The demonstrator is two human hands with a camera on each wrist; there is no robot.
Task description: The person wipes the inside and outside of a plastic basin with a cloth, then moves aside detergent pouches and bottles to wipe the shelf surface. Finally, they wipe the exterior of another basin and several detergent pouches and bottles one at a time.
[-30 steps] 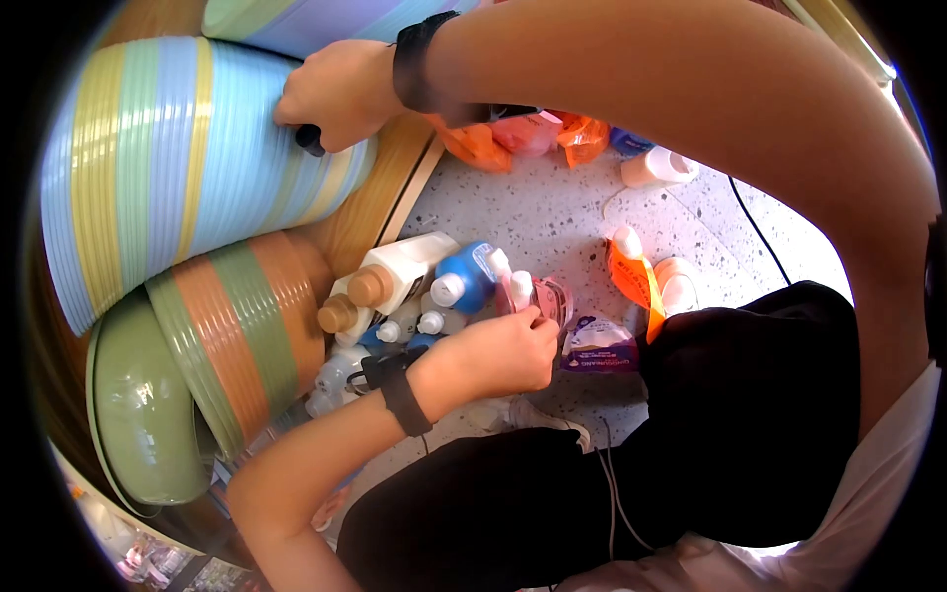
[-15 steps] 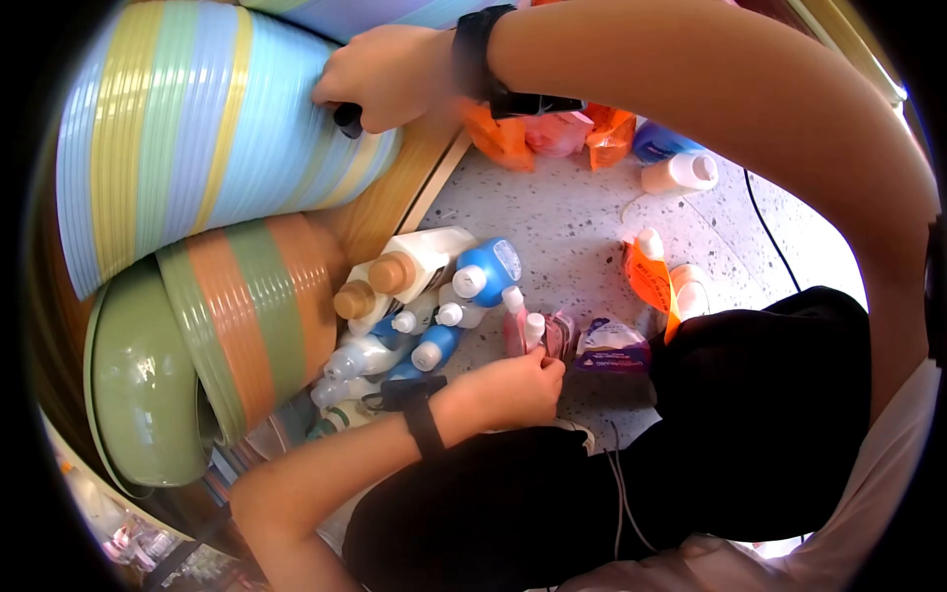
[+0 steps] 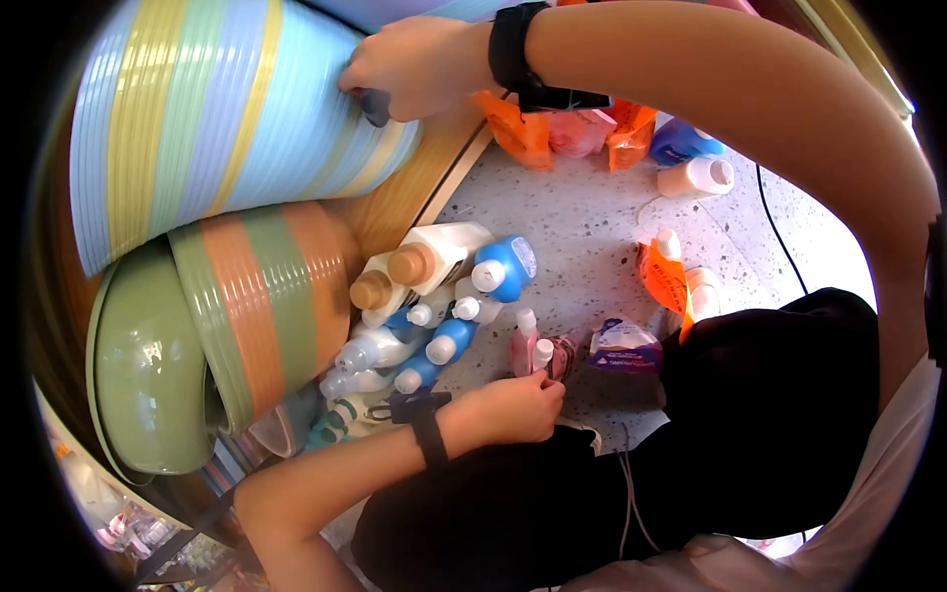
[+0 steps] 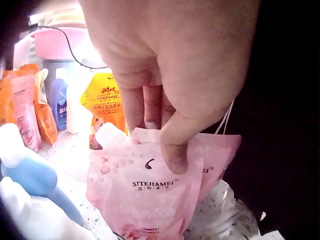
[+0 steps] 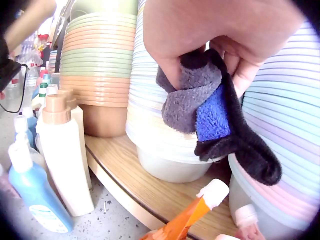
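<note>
The pink pouch [image 4: 145,195] stands on the speckled floor [image 3: 582,227], out from the wooden shelf [image 3: 395,212], on the person's side of the bottles crowding the shelf's edge. The left hand [image 3: 513,407] pinches its top edge, thumb in front and fingers curled behind, clamped on the film beside the white cap. A second pink pouch seems to lie just behind it, though the wrist view is too close to be sure. The right hand [image 3: 419,64] is up over the shelf, its fingers closed round a grey, blue and black cloth [image 5: 210,107], which it holds at the ribbed side of the pastel striped stack of basins [image 3: 197,128] standing on the shelf. An orange and green stack of basins [image 3: 266,296] sits on the shelf just beside that one. Against the shelf's edge stand two white bottles with brown caps [image 3: 414,261] and a blue bottle [image 3: 508,266]. Farther out from the shelf than the pink pouch lie a purple and white pouch [image 3: 623,347] and an orange pouch [image 3: 663,276]
</note>
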